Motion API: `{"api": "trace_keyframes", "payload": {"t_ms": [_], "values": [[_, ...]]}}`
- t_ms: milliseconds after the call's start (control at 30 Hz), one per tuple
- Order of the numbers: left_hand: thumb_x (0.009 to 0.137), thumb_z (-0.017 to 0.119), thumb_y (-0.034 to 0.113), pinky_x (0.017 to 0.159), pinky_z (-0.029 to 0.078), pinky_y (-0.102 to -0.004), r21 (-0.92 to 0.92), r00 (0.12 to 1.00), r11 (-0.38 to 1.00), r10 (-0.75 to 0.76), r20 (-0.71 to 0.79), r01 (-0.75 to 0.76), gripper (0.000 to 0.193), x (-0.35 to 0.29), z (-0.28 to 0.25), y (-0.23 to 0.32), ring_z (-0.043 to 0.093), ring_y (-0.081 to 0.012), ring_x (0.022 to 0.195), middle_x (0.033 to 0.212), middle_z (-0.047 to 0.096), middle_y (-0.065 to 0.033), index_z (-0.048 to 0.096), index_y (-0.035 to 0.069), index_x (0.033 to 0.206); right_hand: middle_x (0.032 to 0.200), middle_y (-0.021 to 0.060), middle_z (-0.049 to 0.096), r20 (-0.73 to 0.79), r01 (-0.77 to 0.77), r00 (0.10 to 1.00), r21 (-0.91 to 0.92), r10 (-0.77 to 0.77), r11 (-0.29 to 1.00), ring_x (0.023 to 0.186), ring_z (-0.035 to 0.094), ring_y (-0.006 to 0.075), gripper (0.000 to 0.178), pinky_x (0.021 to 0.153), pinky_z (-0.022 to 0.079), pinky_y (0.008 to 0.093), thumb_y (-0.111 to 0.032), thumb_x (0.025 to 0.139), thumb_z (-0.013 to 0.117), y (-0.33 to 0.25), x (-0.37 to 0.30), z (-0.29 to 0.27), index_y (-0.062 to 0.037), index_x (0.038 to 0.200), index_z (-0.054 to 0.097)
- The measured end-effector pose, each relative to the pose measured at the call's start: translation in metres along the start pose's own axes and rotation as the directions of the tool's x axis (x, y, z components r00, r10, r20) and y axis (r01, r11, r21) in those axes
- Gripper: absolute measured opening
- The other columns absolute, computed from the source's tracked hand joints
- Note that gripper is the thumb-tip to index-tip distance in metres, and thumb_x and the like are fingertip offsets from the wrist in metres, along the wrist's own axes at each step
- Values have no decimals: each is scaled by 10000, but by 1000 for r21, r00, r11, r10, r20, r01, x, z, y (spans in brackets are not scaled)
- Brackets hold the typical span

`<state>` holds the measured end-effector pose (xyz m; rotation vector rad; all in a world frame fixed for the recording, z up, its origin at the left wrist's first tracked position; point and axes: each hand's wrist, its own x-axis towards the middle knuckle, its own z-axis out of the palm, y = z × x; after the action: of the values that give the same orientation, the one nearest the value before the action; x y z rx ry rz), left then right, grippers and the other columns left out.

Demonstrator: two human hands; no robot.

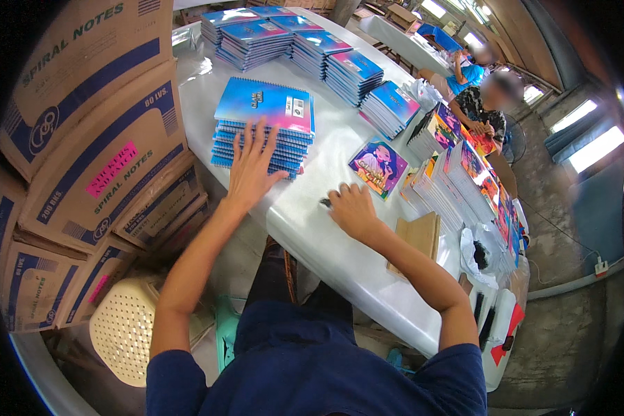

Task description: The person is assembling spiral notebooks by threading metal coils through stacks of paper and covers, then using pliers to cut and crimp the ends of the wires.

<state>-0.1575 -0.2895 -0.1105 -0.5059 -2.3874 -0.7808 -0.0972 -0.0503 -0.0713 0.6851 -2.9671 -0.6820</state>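
My left hand [254, 163], fingers spread, rests against the near side of a stack of blue and pink spiral notebooks [270, 104]. The black wire coils show along the stack's edges, and its top notebook carries a white label. To the right, my right hand [353, 211] is low over the table with its fingers curled around a small black thing [325, 202]; only its tip sticks out, so its kind is unclear. Just beyond that hand lies a colourful notebook or cover [378, 166] with a cartoon figure on purple, which the fingers do not visibly touch.
Several stacks of blue-pink notebooks [256, 35] line the table's [312, 215] far side. Upright cartoon-covered books [457, 184], a brown wooden block [416, 243] and a plastic bag [480, 256] stand right. Cardboard boxes [111, 159] and a cream plastic stool [123, 329] are left. People [482, 104] sit beyond.
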Motion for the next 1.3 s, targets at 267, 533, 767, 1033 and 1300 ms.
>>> {"api": "trace_keyframes", "payload": {"t_ms": [267,533,767,1033,1300], "values": [[922,614,148,1126,217,-330,-887,574,-169,-707,413,429,700,-61,0,23,237,-243,1415,1513,284,-177,210,-63,1453,1178,192,596,-73,100,994,252,-85,963,1088,571,345,623,935,426,444,-558,870,545,59,39,-17,-45,1223,565],[960,571,315,998,354,-338,-809,578,-433,-567,587,398,414,-37,-3,-16,473,-193,1107,1207,511,-70,485,8,1223,1160,216,621,-343,155,939,520,39,840,1112,565,378,622,953,416,473,-564,939,439,83,213,-65,-11,1149,631],[984,415,518,1101,232,-418,-752,466,-379,-609,642,539,662,1,-10,-31,344,-237,1332,1437,399,-104,354,20,1415,1256,233,583,130,-36,985,794,-113,607,1177,552,370,864,1037,365,454,-725,915,220,93,328,-60,-23,1249,598],[932,344,667,1093,271,-510,-509,317,-370,-469,825,777,792,141,39,-117,362,-248,1321,1416,422,-109,368,35,1407,1334,303,483,229,-224,974,947,5,232,1222,495,430,854,1049,352,447,-681,939,241,129,316,-1,45,1365,388],[976,355,576,1012,435,-379,-397,341,-226,-250,906,890,652,234,60,-123,540,-221,1177,1329,535,-88,411,91,1410,1480,274,299,496,-452,867,818,39,-354,1363,345,368,944,1064,314,529,-769,882,205,153,258,20,-38,1478,200]]}}
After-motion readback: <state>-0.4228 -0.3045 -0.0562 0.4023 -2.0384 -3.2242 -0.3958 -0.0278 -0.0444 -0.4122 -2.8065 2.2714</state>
